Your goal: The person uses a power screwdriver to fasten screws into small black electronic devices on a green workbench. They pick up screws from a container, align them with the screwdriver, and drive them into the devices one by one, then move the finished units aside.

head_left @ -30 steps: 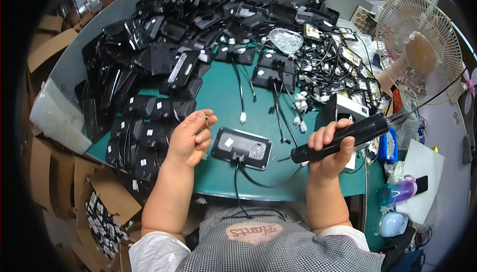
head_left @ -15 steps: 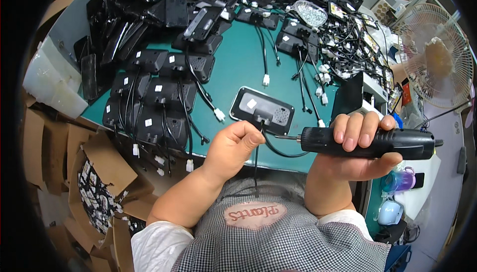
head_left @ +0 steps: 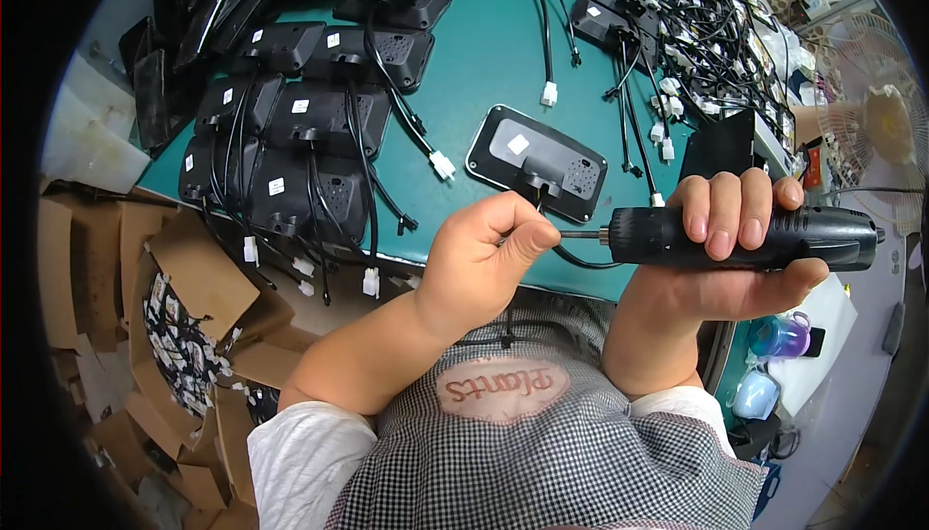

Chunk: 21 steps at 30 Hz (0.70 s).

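Electric screwdriver (head_left: pixel 745 238) lies level in my right hand (head_left: pixel 721 254) — bit tip meets my left hand's (head_left: pixel 484 259) pinched fingertips (head_left: pixel 542 237), nothing visible between.

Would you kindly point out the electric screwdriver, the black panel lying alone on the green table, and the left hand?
electric screwdriver (head_left: pixel 774 236), head view, on its black body beside the fingers.
black panel (head_left: pixel 571 174), head view, on its speaker-grille end.
left hand (head_left: pixel 479 259), head view, on the back of the hand.
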Each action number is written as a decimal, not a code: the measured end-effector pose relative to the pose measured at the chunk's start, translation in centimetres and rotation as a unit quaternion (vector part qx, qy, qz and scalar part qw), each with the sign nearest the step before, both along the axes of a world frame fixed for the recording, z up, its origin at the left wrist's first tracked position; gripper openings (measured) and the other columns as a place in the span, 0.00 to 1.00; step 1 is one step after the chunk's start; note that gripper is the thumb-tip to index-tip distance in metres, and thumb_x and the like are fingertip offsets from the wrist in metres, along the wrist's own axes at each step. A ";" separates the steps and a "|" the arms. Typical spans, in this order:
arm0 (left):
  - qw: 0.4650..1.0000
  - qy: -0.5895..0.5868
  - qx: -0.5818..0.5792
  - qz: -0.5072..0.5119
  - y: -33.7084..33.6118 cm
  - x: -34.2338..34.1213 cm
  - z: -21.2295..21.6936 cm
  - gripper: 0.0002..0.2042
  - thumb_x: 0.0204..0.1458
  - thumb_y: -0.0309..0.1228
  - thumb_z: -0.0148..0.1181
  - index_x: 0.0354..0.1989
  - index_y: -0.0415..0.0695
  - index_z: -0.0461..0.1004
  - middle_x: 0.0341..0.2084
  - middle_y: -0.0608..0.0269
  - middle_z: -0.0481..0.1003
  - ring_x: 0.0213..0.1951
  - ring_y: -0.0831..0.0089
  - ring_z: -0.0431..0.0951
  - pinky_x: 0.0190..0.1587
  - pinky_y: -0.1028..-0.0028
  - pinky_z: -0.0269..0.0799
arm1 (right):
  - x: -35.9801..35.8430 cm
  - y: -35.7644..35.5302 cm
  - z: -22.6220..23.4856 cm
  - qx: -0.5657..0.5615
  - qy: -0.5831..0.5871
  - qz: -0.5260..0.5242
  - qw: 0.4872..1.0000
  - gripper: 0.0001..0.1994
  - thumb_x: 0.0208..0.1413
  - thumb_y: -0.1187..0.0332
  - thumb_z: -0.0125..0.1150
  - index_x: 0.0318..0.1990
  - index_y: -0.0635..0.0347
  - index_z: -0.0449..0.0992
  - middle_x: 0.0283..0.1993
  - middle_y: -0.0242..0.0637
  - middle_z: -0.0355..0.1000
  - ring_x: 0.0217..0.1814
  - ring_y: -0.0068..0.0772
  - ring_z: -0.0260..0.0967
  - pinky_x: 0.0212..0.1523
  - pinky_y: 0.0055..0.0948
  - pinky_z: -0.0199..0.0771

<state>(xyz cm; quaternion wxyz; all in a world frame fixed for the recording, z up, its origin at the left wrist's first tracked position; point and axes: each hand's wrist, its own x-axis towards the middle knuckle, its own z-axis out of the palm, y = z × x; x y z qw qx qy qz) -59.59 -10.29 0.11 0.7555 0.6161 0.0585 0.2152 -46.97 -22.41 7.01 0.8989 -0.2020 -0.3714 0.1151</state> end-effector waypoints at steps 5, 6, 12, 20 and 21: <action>0.999 -0.009 0.007 -0.032 0.4 0.0 -0.9 0.15 0.56 0.40 0.52 0.27 0.39 0.69 0.22 0.69 0.70 0.25 0.83 0.65 0.30 0.81 0.62 | 0.3 0.6 -0.5 -0.005 0.011 0.046 0.999 0.28 0.53 0.43 0.52 0.50 0.58 0.64 0.27 0.30 0.63 0.23 0.25 0.63 0.27 0.29 0.66; 0.999 -0.002 0.019 -0.039 0.6 -0.2 -0.7 0.15 0.57 0.40 0.52 0.27 0.39 0.68 0.22 0.69 0.70 0.26 0.83 0.65 0.30 0.81 0.62 | 0.3 0.7 -0.6 -0.009 0.010 0.053 0.999 0.28 0.53 0.44 0.52 0.50 0.59 0.64 0.28 0.31 0.64 0.24 0.25 0.64 0.27 0.29 0.66; 0.990 0.090 0.091 0.064 1.5 -1.3 -0.4 0.17 0.56 0.39 0.53 0.44 0.37 0.71 0.25 0.60 0.73 0.25 0.75 0.71 0.31 0.78 0.67 | 1.1 1.9 -1.3 -0.044 -0.052 0.092 0.993 0.30 0.54 0.44 0.50 0.52 0.61 0.64 0.31 0.35 0.65 0.26 0.31 0.66 0.29 0.33 0.67; 0.828 0.188 0.522 0.087 1.6 -0.3 -2.1 0.21 0.47 0.33 0.58 0.51 0.41 0.67 0.21 0.57 0.72 0.25 0.59 0.73 0.28 0.62 0.70 | 1.5 7.9 -3.3 -0.073 -0.073 0.038 0.994 0.21 0.53 0.52 0.52 0.46 0.58 0.63 0.27 0.37 0.65 0.24 0.34 0.64 0.28 0.36 0.69; 0.823 0.195 0.525 0.092 1.7 0.0 -2.4 0.21 0.47 0.33 0.58 0.51 0.41 0.67 0.21 0.57 0.72 0.24 0.59 0.73 0.28 0.62 0.70 | 1.1 8.5 -3.6 -0.111 -0.080 0.009 0.991 0.20 0.52 0.54 0.55 0.45 0.58 0.63 0.26 0.38 0.65 0.23 0.34 0.64 0.27 0.35 0.69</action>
